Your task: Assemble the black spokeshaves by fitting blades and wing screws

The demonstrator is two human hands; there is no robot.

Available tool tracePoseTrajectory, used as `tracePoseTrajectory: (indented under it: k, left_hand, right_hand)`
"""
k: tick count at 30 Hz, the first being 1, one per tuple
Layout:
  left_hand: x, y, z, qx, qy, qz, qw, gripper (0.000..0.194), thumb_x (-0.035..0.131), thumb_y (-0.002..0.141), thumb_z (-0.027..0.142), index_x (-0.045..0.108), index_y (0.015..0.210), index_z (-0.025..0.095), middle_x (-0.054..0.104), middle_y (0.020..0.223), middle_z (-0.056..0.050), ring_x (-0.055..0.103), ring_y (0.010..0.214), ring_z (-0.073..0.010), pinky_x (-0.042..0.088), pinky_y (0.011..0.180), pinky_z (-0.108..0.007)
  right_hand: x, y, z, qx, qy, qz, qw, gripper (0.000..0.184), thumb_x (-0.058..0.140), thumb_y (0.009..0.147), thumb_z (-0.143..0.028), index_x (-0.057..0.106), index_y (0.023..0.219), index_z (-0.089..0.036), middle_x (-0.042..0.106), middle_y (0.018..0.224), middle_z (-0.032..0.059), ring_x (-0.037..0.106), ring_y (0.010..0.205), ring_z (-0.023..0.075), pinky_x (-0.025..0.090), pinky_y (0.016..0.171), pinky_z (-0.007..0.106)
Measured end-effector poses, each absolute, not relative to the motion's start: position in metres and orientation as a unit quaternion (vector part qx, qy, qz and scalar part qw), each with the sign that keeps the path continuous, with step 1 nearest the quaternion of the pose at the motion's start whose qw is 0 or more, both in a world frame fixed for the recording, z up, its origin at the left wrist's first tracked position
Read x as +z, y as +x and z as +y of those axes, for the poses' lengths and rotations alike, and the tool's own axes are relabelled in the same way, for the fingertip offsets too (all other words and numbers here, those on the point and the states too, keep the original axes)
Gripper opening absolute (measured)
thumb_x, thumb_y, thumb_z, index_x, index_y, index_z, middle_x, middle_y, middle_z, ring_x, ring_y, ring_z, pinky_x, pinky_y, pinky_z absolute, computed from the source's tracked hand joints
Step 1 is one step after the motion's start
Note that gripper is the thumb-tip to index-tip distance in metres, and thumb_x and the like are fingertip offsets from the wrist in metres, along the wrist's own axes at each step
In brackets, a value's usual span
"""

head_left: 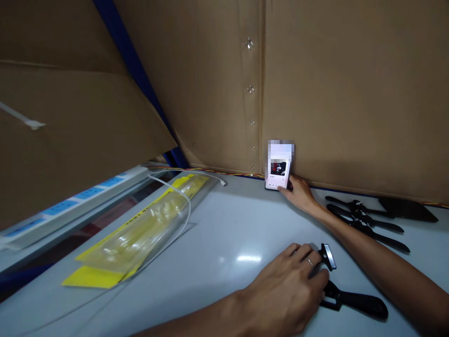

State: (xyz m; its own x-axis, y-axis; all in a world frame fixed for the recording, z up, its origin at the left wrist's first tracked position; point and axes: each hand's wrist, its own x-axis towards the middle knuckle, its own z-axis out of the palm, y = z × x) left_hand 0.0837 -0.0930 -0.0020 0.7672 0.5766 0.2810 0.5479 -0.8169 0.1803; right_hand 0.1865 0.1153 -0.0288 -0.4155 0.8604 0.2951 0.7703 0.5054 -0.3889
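Note:
My right hand (300, 193) reaches to the back of the table and grips the lower right edge of a smartphone (278, 180). One fingertip rests on the lower part of its lit screen. The phone stands nearly upright by the cardboard wall. Closer in, my left hand (289, 288), with a ring on one finger, is curled over a black tool with a silver blade edge (328, 257). From under the same hand a black handle with a rectangular frame (365, 302) sticks out to the right. My fingers hide how these black parts meet.
Several black-handled tools (368, 220) and a flat black piece (409, 209) lie at the right. To the left are clear plastic packaging with yellow card (147, 229), a white cable (189, 206) and a power strip (77, 201). Cardboard walls (351, 93) enclose the table (224, 220).

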Motion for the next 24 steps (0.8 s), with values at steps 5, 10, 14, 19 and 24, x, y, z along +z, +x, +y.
tracePoseTrajectory:
  k: [5, 10, 14, 19, 24]
  left_hand:
    - [-0.0018, 0.0837, -0.0930, 0.160, 0.940, 0.299, 0.045, 0.011, 0.056, 0.098, 0.022, 0.061, 0.104, 0.016, 0.063, 0.109, -0.010, 0.059, 0.105, -0.0267, 0.051, 0.092, -0.040]
    - [-0.0008, 0.0833, -0.0936, 0.161, 0.939, 0.300, 0.047, 0.011, 0.058, 0.098, 0.023, 0.061, 0.106, 0.016, 0.063, 0.110, -0.010, 0.058, 0.106, -0.0264, 0.050, 0.093, -0.039]
    - [-0.0013, 0.0837, -0.0935, 0.163, 0.939, 0.300, 0.047, 0.010, 0.057, 0.097, 0.022, 0.061, 0.104, 0.016, 0.063, 0.108, -0.009, 0.059, 0.104, -0.0265, 0.051, 0.091, -0.039]
    - [-0.0031, 0.0835, -0.0932, 0.169, 0.938, 0.298, 0.045, 0.011, 0.056, 0.098, 0.022, 0.062, 0.105, 0.015, 0.063, 0.108, -0.010, 0.059, 0.105, -0.0268, 0.051, 0.090, -0.040]
    - [-0.0028, 0.0834, -0.0933, 0.170, 0.939, 0.297, 0.046, 0.011, 0.056, 0.098, 0.022, 0.062, 0.104, 0.015, 0.063, 0.107, -0.010, 0.059, 0.104, -0.0268, 0.051, 0.090, -0.040]
  right_hand:
    - [-0.0286, 0.1862, 0.1148, 0.097, -0.489, -0.835, 0.233, 0.033, 0.065, 0.100, -0.037, 0.063, 0.127, -0.018, 0.065, 0.127, 0.0095, 0.067, 0.107, 0.0238, 0.058, 0.091, 0.045]
    - [-0.0280, 0.1863, 0.1136, 0.097, -0.490, -0.835, 0.231, 0.033, 0.065, 0.100, -0.037, 0.063, 0.126, -0.018, 0.065, 0.126, 0.0094, 0.067, 0.106, 0.0237, 0.058, 0.090, 0.045]
    - [-0.0284, 0.1863, 0.1142, 0.095, -0.487, -0.836, 0.235, 0.032, 0.065, 0.100, -0.037, 0.063, 0.126, -0.018, 0.065, 0.127, 0.0095, 0.067, 0.106, 0.0236, 0.058, 0.090, 0.045]
    - [-0.0297, 0.1864, 0.1153, 0.094, -0.480, -0.838, 0.242, 0.033, 0.065, 0.100, -0.037, 0.062, 0.127, -0.018, 0.064, 0.128, 0.0096, 0.067, 0.107, 0.0238, 0.058, 0.091, 0.045]
    - [-0.0316, 0.1864, 0.1169, 0.092, -0.478, -0.839, 0.243, 0.033, 0.065, 0.100, -0.037, 0.062, 0.127, -0.018, 0.065, 0.127, 0.0096, 0.067, 0.107, 0.0238, 0.058, 0.090, 0.045]
